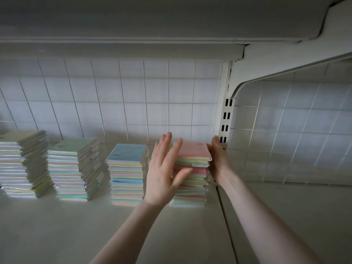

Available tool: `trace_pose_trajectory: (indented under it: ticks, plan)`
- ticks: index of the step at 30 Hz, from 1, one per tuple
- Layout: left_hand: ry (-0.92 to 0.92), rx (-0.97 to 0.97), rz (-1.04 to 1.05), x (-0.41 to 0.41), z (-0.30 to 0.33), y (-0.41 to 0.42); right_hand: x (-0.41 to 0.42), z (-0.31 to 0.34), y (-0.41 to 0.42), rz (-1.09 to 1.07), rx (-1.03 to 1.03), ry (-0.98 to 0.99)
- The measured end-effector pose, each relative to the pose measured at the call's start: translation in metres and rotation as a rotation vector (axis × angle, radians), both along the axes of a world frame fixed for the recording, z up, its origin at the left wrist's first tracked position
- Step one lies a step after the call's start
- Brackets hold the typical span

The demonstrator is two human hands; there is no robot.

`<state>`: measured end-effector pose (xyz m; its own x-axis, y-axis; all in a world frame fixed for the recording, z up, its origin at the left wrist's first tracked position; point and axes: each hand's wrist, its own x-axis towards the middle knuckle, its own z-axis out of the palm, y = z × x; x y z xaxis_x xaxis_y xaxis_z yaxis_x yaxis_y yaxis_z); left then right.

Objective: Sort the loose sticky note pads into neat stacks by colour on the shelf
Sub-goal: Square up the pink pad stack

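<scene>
Four stacks of wrapped sticky note pads stand in a row on the white shelf (76, 225). From the left they are a yellow-topped stack (22, 164), a green-topped stack (74, 168), a blue-topped stack (126, 174) and a pink-topped stack (192, 174). My left hand (165, 172) lies flat with straight fingers against the left side of the pink-topped stack. My right hand (218, 159) presses against that stack's right side, its fingers partly hidden behind the pads. The top pink pad sits slightly askew.
A white slotted upright post (225, 119) stands just right of the pink-topped stack. Behind everything runs a white wire grid back panel (133, 103). Another shelf (171, 21) hangs overhead. A neighbouring shelf bay (295, 206) lies to the right.
</scene>
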<state>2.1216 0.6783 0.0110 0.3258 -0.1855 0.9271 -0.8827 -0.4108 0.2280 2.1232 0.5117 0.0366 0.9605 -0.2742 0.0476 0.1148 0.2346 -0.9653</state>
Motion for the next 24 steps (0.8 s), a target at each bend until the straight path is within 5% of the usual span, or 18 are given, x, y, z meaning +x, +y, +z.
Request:
trace_pose_trajectory:
  ticks: [5, 24]
  plan:
    - [-0.157, 0.178, 0.132, 0.006, -0.006, -0.002, 0.003, -0.001, -0.002, 0.05, 0.087, -0.008]
    - [0.012, 0.135, 0.038, 0.004, -0.003, -0.005, 0.009, -0.005, -0.005, 0.066, 0.092, -0.004]
